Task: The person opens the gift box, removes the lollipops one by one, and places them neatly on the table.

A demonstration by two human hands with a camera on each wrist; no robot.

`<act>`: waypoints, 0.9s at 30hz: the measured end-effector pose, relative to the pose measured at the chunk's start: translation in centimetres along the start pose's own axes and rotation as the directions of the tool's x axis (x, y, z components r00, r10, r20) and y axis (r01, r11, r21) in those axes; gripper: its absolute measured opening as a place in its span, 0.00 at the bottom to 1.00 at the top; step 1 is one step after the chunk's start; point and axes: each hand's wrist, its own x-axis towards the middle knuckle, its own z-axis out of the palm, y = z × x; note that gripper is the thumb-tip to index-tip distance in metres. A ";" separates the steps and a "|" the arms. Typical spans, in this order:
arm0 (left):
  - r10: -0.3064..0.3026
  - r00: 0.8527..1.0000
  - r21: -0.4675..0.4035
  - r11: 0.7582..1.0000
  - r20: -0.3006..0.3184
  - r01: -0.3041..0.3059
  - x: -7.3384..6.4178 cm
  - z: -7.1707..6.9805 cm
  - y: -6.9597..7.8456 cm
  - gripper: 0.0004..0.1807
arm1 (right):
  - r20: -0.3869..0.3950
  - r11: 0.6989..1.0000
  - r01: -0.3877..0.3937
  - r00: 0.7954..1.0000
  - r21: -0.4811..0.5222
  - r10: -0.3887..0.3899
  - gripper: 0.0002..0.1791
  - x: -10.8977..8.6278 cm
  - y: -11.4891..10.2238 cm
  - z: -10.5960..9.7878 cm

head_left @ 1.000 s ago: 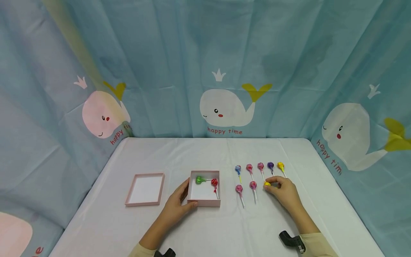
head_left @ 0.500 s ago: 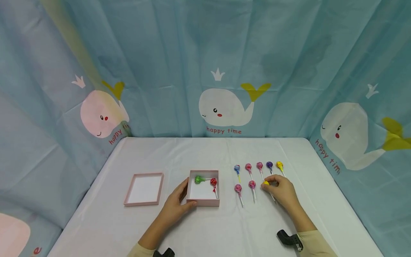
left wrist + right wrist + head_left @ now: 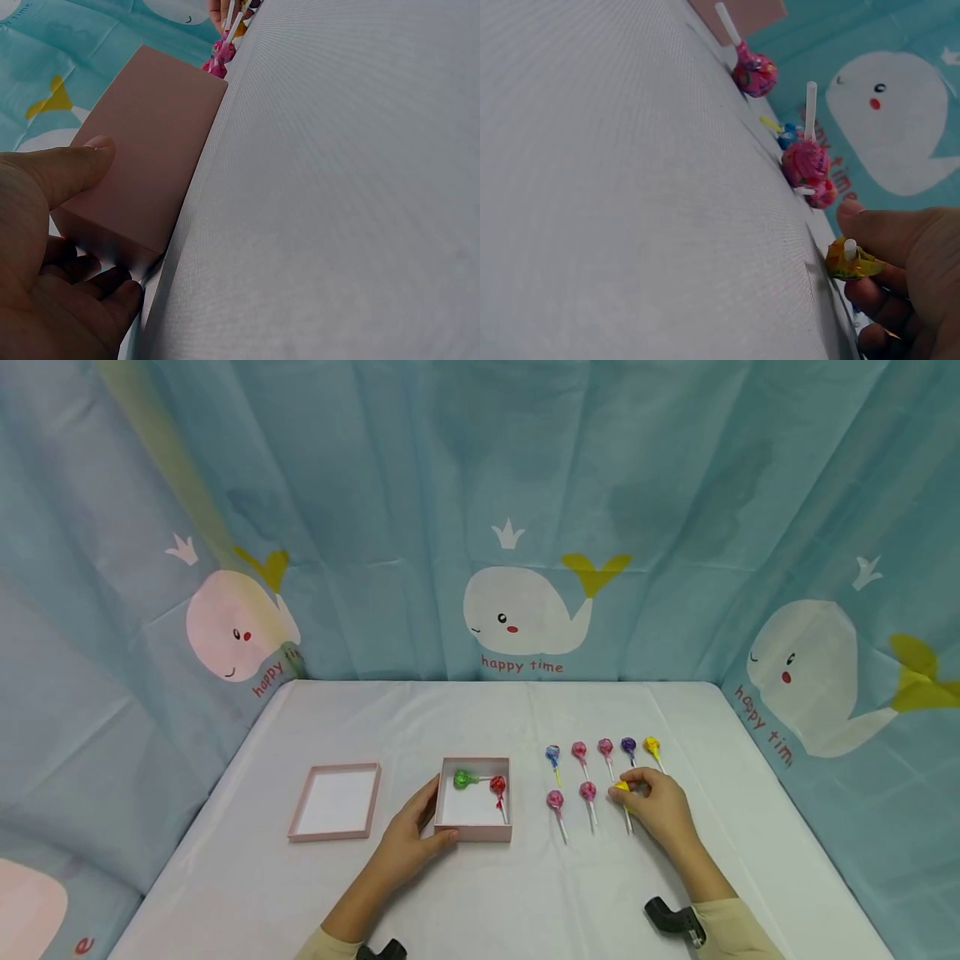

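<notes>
My left hand grips the pink box at its left front corner, thumb on the front wall and fingers along the left side, as the left wrist view confirms. In the box lie a green lollipop and a red lollipop. Thumb and fingers of my right hand pinch the wrapped head of a yellow lollipop, its white stick pointing toward me. Just left of that hand lie two pink lollipops in the front row.
Behind the right hand runs a back row: a blue lollipop, two pink ones, a purple lollipop and another yellow lollipop. A shallow pink lid lies left of the box. Whale-print curtains surround the white table.
The yellow lollipop in the right hand has turned, its stick swinging into view and now pointing toward the near edge. The left hand and box stay put; the head view shifted slightly.
</notes>
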 end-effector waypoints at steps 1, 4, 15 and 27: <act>0.001 1.000 0.000 1.000 0.000 -0.001 0.0 0.0 0.0 0.54 | 0.002 1.000 0.001 1.000 -0.003 -0.001 0.20 -0.1 0.0 0.0; 0.001 1.000 -0.001 1.000 0.000 -0.001 0.0 0.0 -0.1 0.54 | 0.005 1.000 0.011 1.000 -0.007 -0.011 0.21 -0.2 0.2 0.1; 0.003 1.000 -0.013 1.000 0.013 -0.003 0.0 -0.1 0.0 0.54 | -0.011 0.998 0.052 0.999 -0.018 -0.052 0.21 -0.3 0.1 -0.4; 0.001 1.000 -0.004 1.000 0.003 -0.001 -0.1 -0.1 0.4 0.54 | -0.042 0.997 0.074 0.996 0.009 -0.074 0.20 0.1 -1.0 -1.7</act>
